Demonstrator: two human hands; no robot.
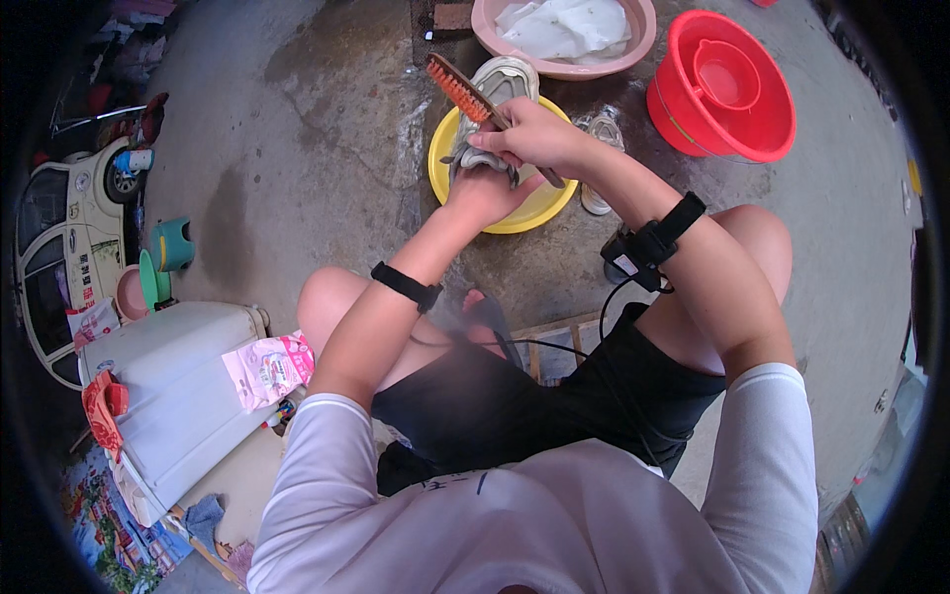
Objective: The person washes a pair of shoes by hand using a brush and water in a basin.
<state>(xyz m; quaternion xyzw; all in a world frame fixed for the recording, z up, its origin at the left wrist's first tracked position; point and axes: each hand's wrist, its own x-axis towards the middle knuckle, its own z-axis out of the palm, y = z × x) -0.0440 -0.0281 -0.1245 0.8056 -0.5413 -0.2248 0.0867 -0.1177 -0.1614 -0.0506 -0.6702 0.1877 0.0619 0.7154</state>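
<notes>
My right hand [536, 137] grips the handle of a scrub brush [462, 90] with a wooden back and orange bristles. Over the yellow basin [443, 178], my left hand [486, 194] reaches into the opening of a light grey shoe [506, 80], its fingers hidden inside. The shoe points away from me, and the brush lies across it at a slant, bristles facing left. Whether the bristles touch the shoe cannot be told. A second light-coloured shoe [605, 132] is on the wet floor, right of the basin and partly behind my right forearm.
Beyond the yellow basin stands a pink basin [486, 37] holding white material. A red bucket [660, 111] with a red dipper [727, 74] inside is at the right. At the left are a white lidded container [178, 386], a pink packet [267, 369], a teal stool [172, 245] and a parked car [82, 223].
</notes>
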